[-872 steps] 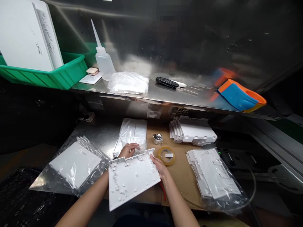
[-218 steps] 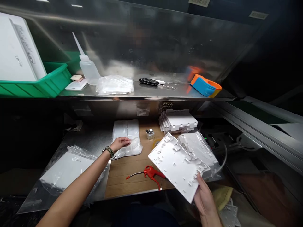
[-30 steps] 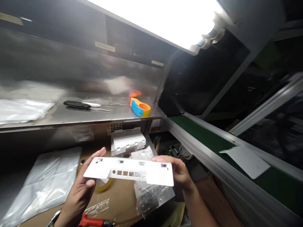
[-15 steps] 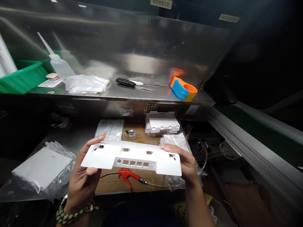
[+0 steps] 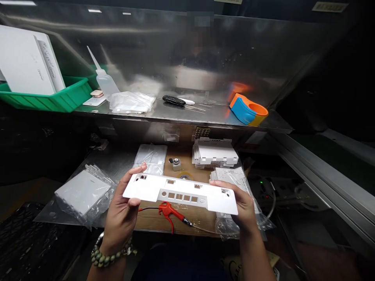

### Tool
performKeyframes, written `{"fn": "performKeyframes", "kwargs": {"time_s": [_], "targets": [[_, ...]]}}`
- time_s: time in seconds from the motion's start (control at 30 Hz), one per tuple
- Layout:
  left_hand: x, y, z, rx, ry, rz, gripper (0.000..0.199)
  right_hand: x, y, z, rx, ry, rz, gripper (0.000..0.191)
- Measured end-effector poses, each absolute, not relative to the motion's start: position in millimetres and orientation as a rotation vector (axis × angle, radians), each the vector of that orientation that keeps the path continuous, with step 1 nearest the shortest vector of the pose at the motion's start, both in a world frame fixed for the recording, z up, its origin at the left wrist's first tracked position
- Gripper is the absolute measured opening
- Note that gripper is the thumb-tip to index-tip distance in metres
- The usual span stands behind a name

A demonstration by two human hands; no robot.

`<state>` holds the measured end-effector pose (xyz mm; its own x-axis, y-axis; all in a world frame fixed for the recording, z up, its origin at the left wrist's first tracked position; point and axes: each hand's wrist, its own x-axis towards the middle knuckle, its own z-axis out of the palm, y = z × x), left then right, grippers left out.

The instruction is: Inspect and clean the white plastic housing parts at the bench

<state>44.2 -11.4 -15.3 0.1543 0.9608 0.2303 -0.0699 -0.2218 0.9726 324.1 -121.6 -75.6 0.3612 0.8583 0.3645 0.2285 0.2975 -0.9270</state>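
Note:
A white plastic router housing [image 5: 181, 189] is held up above the table between both hands. Its edge faces me, showing a row of square port openings, a round hole and several small slots. My left hand [image 5: 124, 203] grips the left end, thumb on the near side and fingers behind. At the right end my right hand [image 5: 241, 203] is closed on it, its fingers along the top edge and partly hidden. Below the housing lies a red air blow gun [image 5: 171, 212] with its hose on the brown cardboard [image 5: 152, 224].
Behind stand stacked white housings [image 5: 216, 152] and a small bottle [image 5: 176, 164]. Bagged white panels [image 5: 83, 193] lie left. The metal shelf holds a green bin [image 5: 67, 95], a squeeze bottle [image 5: 107, 84], black-handled picks [image 5: 174, 100] and an orange-blue tape dispenser [image 5: 247, 111]. A conveyor [image 5: 331, 171] runs along the right.
The camera view has shifted, so the whole scene sits farther right, and more of the green bin shows. Both hands keep hold of the housing, which is tilted slightly more down to the right.

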Motion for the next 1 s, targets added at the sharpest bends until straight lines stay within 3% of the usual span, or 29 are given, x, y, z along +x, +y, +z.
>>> {"fn": "performKeyframes", "kwargs": {"time_s": [1.0], "targets": [[39,-10,-25,1.53,0.827,1.247,0.065,327,-116,-79,-1.255,-1.204,0.512,0.034]]}}
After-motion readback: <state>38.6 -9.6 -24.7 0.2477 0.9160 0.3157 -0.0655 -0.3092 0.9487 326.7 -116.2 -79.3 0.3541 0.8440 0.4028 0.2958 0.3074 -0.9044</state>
